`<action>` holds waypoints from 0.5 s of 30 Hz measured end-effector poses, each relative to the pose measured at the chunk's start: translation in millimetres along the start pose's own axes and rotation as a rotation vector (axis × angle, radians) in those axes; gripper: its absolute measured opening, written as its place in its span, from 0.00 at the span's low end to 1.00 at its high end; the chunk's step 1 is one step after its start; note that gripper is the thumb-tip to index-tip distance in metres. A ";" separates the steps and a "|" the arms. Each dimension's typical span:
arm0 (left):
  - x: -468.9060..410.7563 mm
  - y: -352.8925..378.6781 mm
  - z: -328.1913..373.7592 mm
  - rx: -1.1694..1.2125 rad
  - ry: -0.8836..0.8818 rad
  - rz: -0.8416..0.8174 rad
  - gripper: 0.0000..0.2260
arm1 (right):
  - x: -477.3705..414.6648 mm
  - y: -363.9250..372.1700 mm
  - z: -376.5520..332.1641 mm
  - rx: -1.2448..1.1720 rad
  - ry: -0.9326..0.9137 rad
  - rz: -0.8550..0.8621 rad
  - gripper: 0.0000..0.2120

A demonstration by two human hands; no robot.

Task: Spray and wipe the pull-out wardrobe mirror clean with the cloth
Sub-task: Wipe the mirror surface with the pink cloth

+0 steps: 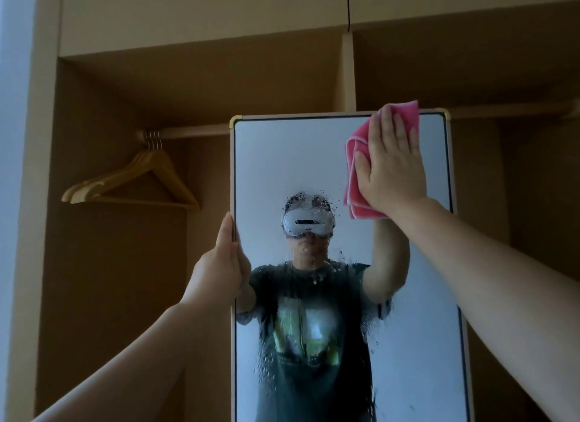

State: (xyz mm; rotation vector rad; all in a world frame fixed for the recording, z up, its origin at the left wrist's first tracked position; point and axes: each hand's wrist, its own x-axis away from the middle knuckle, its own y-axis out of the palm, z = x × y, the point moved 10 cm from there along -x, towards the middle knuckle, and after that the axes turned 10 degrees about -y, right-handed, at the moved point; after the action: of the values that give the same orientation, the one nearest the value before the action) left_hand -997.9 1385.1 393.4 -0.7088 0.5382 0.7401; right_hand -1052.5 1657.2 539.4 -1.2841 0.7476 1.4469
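The tall pull-out mirror [292, 164] stands in front of the open wardrobe, framed in pale wood with brass corners. Spray droplets cover its middle and lower glass. My right hand [392, 167] presses a folded pink cloth [356, 157] flat against the upper right of the glass, near the top edge. My left hand [224, 261] grips the mirror's left edge at mid height, fingers wrapped round the frame. No spray bottle is in view. The glass reflects a person wearing a headset.
Several wooden hangers [138, 183] hang from the left rail [191, 131]. A second rail [514, 109] runs behind the mirror at the right. A vertical divider [345, 73] splits the wardrobe, with closed upper cabinets above.
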 end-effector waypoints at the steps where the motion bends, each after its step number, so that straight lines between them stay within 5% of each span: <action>1: -0.9 0.5 -1.8 0.013 -0.013 0.002 0.23 | 2.7 0.0 -2.3 0.006 -0.015 -0.001 0.30; 15: -12.5 7.6 -14.5 0.028 0.031 0.036 0.23 | 57.2 13.4 -31.7 0.000 -0.096 -0.042 0.29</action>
State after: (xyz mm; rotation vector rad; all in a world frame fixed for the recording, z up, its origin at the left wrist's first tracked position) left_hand -1014.3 1373.3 389.4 -0.6872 0.5896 0.7549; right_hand -1049.9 1640.3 474.8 -1.2147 0.6533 1.4644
